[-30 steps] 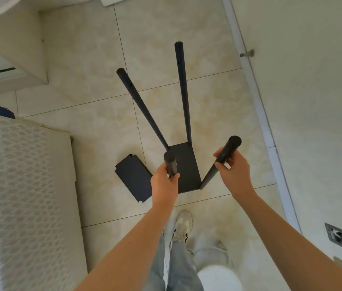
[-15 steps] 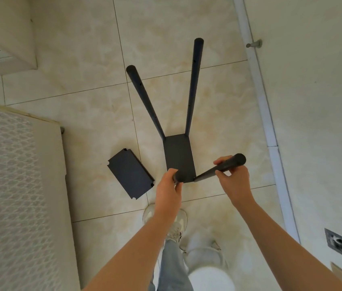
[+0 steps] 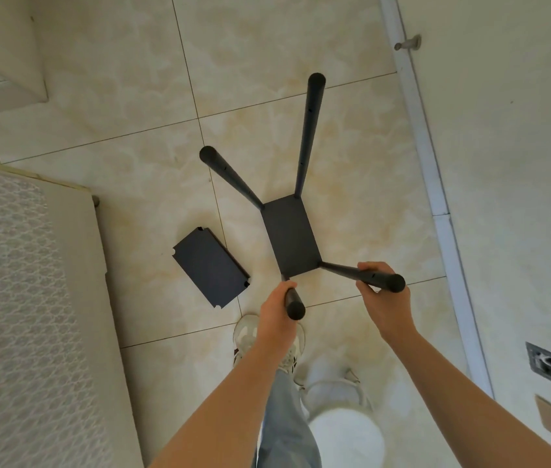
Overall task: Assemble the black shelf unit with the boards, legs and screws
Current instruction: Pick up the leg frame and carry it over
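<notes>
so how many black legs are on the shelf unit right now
4. Two rise from the fitted board's far corners: far-left leg, far-right leg. The left hand grips the near-left leg, the right hand the near-right leg. None seem hidden.

There are four black legs (image 3: pixel 311 130), two black boards, the joined board (image 3: pixel 291 238) and the loose board (image 3: pixel 210 266), two hands, left hand (image 3: pixel 272 315) and right hand (image 3: pixel 385 307), and two shoes (image 3: pixel 245 332).
</notes>
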Demonstrator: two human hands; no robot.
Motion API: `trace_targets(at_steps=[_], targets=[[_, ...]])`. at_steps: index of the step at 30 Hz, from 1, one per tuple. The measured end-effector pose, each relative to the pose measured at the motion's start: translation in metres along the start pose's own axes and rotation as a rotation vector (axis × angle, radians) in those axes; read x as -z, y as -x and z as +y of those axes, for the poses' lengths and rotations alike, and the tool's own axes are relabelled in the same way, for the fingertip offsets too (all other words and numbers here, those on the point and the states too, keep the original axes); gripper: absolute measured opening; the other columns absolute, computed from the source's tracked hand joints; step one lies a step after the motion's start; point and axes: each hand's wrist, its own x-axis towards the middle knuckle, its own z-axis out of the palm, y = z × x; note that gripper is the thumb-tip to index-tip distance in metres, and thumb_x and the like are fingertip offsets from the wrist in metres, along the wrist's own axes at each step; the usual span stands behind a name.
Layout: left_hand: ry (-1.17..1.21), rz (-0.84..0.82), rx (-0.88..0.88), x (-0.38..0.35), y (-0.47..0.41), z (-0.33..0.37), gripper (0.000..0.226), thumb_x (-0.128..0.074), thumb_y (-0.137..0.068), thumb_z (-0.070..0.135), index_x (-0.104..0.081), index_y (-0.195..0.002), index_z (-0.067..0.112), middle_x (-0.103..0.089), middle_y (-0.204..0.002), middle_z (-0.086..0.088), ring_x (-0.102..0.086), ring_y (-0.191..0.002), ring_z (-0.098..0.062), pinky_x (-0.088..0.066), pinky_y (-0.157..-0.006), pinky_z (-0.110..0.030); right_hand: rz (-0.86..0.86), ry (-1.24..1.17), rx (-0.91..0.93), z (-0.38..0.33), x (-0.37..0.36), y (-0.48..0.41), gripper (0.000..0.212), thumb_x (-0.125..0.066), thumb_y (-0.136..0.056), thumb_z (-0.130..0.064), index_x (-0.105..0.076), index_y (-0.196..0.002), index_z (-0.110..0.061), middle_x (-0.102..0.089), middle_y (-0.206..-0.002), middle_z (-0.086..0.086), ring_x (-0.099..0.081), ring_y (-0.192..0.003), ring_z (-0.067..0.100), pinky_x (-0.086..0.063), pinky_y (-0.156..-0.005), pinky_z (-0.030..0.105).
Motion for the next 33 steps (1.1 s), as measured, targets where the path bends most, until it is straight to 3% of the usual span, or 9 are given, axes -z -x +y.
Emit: trace_targets(at_steps=[5, 14, 17, 21, 24, 27, 33], targets=[[0.011, 0.010, -0.022, -0.009, 0.002, -0.016, 0.043, -0.056, -0.097, -0.002, -0.057, -0.131, 0.023, -0.059, -0.130, 0.001, -0.057, -0.117, -0.020, -0.046, -0.107, -0.035, -0.012, -0.020, -0.007, 0.018, 0.001, 0.010, 0.031, -0.062, -0.086, 0.009, -0.063, -0.100, -0.018, -0.066, -0.096, -0.006, -0.060, -0.087, -0.001, -0.045, -0.069, 0.003], [0.130, 0.115, -0.013, -0.015, 0.005, -0.021, 0.045, -0.052, -0.093, -0.011, -0.061, -0.111, 0.029, -0.060, -0.113, 0.012, -0.055, -0.104, -0.009, -0.037, -0.079, -0.005, 0.020, -0.012, 0.002, 0.030, 0.000, 0.018, 0.029, -0.064, -0.088, 0.006, -0.063, -0.103, -0.019, -0.065, -0.092, -0.004, -0.060, -0.081, 0.004, -0.045, -0.064, 0.006], [0.095, 0.089, -0.029, -0.010, 0.004, -0.024, 0.042, -0.055, -0.094, -0.008, -0.063, -0.117, 0.026, -0.060, -0.116, 0.012, -0.055, -0.104, -0.009, -0.038, -0.078, -0.003, 0.018, 0.030, -0.013, 0.035, -0.003, 0.023, 0.028, -0.065, -0.089, 0.001, -0.062, -0.111, -0.017, -0.065, -0.096, 0.000, -0.060, -0.085, 0.017, -0.046, -0.070, 0.015], [0.040, 0.075, -0.051, -0.002, 0.009, -0.020, 0.036, -0.060, -0.096, 0.002, -0.062, -0.120, 0.028, -0.060, -0.108, 0.014, -0.055, -0.092, 0.003, -0.036, -0.068, 0.004, 0.042, 0.060, -0.057, 0.035, -0.001, 0.028, 0.035, -0.063, -0.092, -0.004, -0.058, -0.126, -0.013, -0.062, -0.104, 0.001, -0.058, -0.092, 0.020, -0.046, -0.079, 0.029], [-0.027, 0.109, -0.061, 0.004, 0.016, -0.018, 0.035, -0.063, -0.096, 0.008, -0.058, -0.125, 0.027, -0.059, -0.108, 0.012, -0.055, -0.092, -0.004, -0.037, -0.065, 0.002, 0.018, 0.105, -0.100, 0.033, 0.004, 0.036, 0.040, -0.062, -0.094, -0.008, -0.050, -0.132, -0.013, -0.063, -0.112, 0.005, -0.057, -0.094, 0.021, -0.046, -0.081, 0.031], [-0.077, 0.138, -0.070, 0.010, 0.031, -0.011, 0.040, -0.062, -0.096, 0.003, -0.055, -0.132, 0.019, -0.055, -0.113, 0.007, -0.051, -0.099, -0.011, -0.036, -0.061, 0.006, -0.003, 0.115, -0.130, 0.029, 0.015, 0.054, 0.035, -0.059, -0.096, -0.013, -0.048, -0.130, -0.009, -0.064, -0.123, 0.006, -0.059, -0.114, 0.024, -0.047, -0.093, 0.033], [-0.147, 0.134, -0.070, 0.027, 0.071, -0.003, 0.032, -0.057, -0.097, 0.004, -0.058, -0.126, 0.018, -0.065, -0.116, 0.002, -0.055, -0.085, -0.004, -0.039, -0.057, -0.004, -0.025, 0.093, -0.073, 0.017, 0.036, 0.109, 0.028, -0.052, -0.099, -0.012, -0.054, -0.127, -0.014, -0.066, -0.119, 0.001, -0.058, -0.109, 0.016, -0.041, -0.090, 0.023]])
